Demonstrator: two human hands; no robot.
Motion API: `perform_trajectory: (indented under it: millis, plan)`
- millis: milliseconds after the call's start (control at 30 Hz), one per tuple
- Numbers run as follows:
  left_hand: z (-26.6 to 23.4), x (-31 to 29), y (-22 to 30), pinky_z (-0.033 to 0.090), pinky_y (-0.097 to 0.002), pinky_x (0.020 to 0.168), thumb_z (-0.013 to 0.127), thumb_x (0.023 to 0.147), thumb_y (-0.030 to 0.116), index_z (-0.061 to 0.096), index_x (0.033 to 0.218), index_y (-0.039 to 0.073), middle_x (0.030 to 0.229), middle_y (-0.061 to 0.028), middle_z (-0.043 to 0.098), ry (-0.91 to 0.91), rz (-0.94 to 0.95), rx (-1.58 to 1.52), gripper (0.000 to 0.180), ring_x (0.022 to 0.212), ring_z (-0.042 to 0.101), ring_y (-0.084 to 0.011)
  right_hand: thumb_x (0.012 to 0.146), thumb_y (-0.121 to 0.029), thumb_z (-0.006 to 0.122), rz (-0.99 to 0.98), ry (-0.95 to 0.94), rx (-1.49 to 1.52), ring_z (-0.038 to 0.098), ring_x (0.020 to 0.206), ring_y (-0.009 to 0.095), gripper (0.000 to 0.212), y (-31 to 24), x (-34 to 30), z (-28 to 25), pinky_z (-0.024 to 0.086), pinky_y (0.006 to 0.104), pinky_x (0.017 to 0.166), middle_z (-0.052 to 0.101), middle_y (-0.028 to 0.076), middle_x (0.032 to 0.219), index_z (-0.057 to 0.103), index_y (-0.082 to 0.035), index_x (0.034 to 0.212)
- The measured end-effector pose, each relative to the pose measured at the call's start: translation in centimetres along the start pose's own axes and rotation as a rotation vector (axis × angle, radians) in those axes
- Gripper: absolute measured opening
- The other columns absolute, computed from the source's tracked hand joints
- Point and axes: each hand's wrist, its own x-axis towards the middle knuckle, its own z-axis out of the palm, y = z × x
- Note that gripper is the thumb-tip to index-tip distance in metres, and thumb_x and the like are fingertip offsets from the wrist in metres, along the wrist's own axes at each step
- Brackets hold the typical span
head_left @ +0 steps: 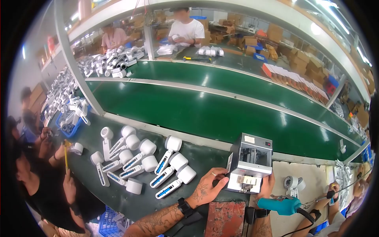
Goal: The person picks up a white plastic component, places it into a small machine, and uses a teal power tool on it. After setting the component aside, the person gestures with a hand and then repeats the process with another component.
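A small grey-and-black benchtop machine (249, 164) with an open front stands at the edge of the dark worktable. My left hand (207, 185) lies against its left side, thumb toward the front. On the opposite side, the fingers of my right hand (267, 185) press around the lower corner, partly hidden. Both hands appear to grip the machine between them. A teal power screwdriver (279, 205) lies across the view over my right wrist. Left of the machine, several white handheld devices (177, 182) with round heads rest on the table, some handles showing a blue strip inside.
A green conveyor belt (177, 104) runs behind the table. A reddish worn plate (225, 219) is at the near edge. Co-workers sit left, right and across. A blue basket (73, 122) of parts stands at left, and cartons (276, 33) are stacked beyond.
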Motion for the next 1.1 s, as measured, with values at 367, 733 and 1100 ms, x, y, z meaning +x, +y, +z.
perform_trajectory:
  millis: [367,733,1100]
  plan:
    - [-0.1,-0.1,-0.2,0.054,-0.0340,0.096,0.062,0.103,0.012,0.059,0.129,-0.003,0.125,-0.0143,0.062,0.010,-0.005,-0.003,0.030,0.109,0.066,-0.0219,0.106,-0.022,0.055,0.043,-0.011,0.003,0.056,0.093,0.012,0.024,-2.4,-0.9,1.2,0.047,0.0285,0.085,0.063,0.004,0.099,0.061,0.001,0.109]
    - [0.1,0.1,-0.3,0.055,-0.0323,0.089,0.065,0.101,0.014,0.060,0.128,-0.002,0.118,-0.0139,0.063,0.043,0.044,0.008,0.031,0.101,0.067,-0.0207,0.107,-0.022,0.053,0.032,-0.012,-0.025,0.055,0.093,0.012,0.025,-2.6,-0.9,1.3,0.047,0.0279,0.086,0.063,0.005,0.099,0.061,0.002,0.110]
    - [0.1,0.1,-0.4,0.054,-0.0327,0.089,0.065,0.102,0.016,0.060,0.127,-0.002,0.117,-0.0141,0.064,0.046,0.042,0.021,0.031,0.100,0.067,-0.0211,0.106,-0.020,0.055,0.001,0.015,-0.014,0.056,0.092,0.012,0.023,-1.5,-0.5,0.9,0.048,0.0288,0.085,0.065,0.005,0.099,0.061,0.001,0.110]
